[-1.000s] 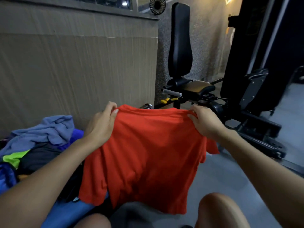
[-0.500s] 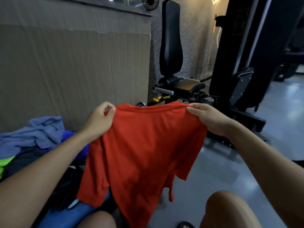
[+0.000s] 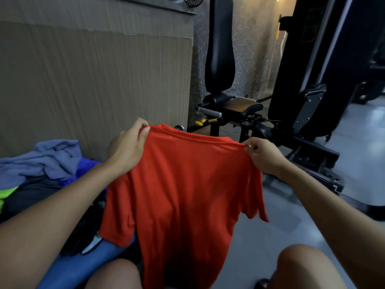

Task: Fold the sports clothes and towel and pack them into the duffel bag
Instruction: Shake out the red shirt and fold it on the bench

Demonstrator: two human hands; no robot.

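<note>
A red T-shirt [image 3: 187, 195] hangs spread out in front of me, held up by its shoulders above my knees. My left hand [image 3: 127, 149] grips the left shoulder near the collar. My right hand [image 3: 264, 156] pinches the right shoulder seam. The shirt's hem drops down between my knees. To the left lies a heap of clothes with a grey-blue towel [image 3: 41, 159] on top, a bright blue garment [image 3: 87, 170], a lime-green piece [image 3: 6, 195] and dark fabric [image 3: 35, 195]. A dark bag-like mass [image 3: 83, 236] sits behind the shirt's left sleeve, mostly hidden.
A blue padded roll [image 3: 83, 265] lies under the shirt at lower left. A black weight bench [image 3: 220, 59] and gym machine [image 3: 312, 101] stand ahead and to the right. A ribbed wall [image 3: 93, 80] runs along the left. Grey floor [image 3: 291, 226] lies on the right.
The shirt has opened wider. My right hand shifted from a flat grip to a pinch at the shoulder seam, and the right sleeve now hangs free.
</note>
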